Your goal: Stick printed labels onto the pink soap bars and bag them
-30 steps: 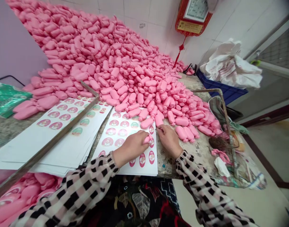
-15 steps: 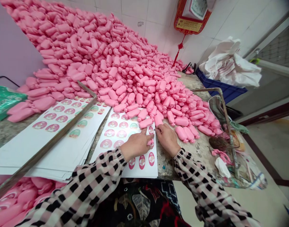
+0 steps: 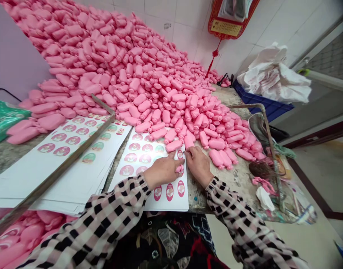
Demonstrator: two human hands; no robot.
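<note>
My left hand (image 3: 163,172) rests on a white sheet of stickers (image 3: 153,201) with its fingers bent. A small pink piece shows at its fingertips, mostly covered, and I cannot tell what it is. Close by on the right, my right hand (image 3: 199,166) has its fingertips drawn together at the sheet's edge. Whatever they pinch is hidden. A pink plastic bottle (image 3: 189,141) lies just beyond the right fingertips, and another pink bottle (image 3: 174,145) lies on the sheet beyond the left hand. Oval pink stickers (image 3: 169,192) are printed near the sheet's lower right.
A large heap of pink bottles (image 3: 126,63) covers the back of the table. To the left, a metal bar (image 3: 64,158) crosses a stack of sticker sheets (image 3: 53,179). A bent metal frame (image 3: 268,138) and a blue crate (image 3: 261,102) stand at the right.
Both hands keep nearly the same place and pose. The view has shifted very slightly; no bottle has visibly moved.
</note>
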